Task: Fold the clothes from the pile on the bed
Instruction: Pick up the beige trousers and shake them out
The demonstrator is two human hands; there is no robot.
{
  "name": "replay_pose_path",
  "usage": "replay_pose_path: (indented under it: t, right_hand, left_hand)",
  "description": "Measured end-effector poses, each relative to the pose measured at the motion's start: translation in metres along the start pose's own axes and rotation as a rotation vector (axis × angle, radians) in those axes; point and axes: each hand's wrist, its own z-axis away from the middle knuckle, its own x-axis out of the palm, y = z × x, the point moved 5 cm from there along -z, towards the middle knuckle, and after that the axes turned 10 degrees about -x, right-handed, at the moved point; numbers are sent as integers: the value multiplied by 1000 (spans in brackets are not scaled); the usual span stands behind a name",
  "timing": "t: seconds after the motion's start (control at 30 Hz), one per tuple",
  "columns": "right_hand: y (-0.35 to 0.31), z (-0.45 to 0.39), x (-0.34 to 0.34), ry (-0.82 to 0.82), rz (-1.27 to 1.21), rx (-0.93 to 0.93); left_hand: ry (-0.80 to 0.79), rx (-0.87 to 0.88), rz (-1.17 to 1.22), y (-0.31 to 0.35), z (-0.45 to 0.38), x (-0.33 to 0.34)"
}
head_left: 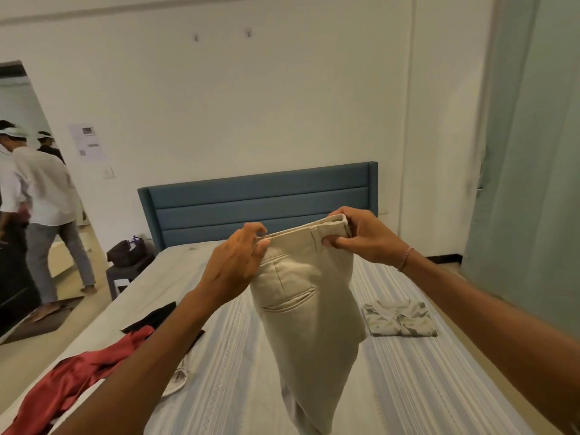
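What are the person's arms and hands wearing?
Both arms are bare, with no sleeves showing and no gloves. The right hand has a thin pinkish beaded bracelet around its wrist. The left hand shows no ring, watch or band.

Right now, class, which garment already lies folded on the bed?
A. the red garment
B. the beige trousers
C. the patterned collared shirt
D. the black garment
C: the patterned collared shirt lies in a neat rectangle on the striped bed, while the beige trousers hang from both hands and the red garment lies crumpled.
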Motion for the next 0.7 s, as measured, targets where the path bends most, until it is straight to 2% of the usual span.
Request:
replay_pose_path:
  t: [0.1,0.2,0.33,0.4,0.47,0.53,0.6,0.7]
  right_hand:
    - [-5,-8,4,76,-21,23]
    - [-18,-22,9,141,-72,14]
    - [-35,-36,8,187,-167,56]
    - [-35,-34,4,210,-214,116]
    - [-30,-27,5,235,-212,183]
    - [-17,-14,14,253,-214,296]
    - [4,9,26,216,-214,521]
    - [33,59,56,-88,-212,867]
  left_hand:
    - [32,49,-172,21,-13,-8]
    - [-100,65,-177,56,-30,0]
    - [-269,-53,40,67,-65,5]
    - [-335,-17,178,66,-79,3]
    - [-382,31,216,67,-89,3]
    - [-364,74,205,70,-97,0]
    - [-335,100,198,72,-105,-3]
    - [-293,167,185,77,-115,-13]
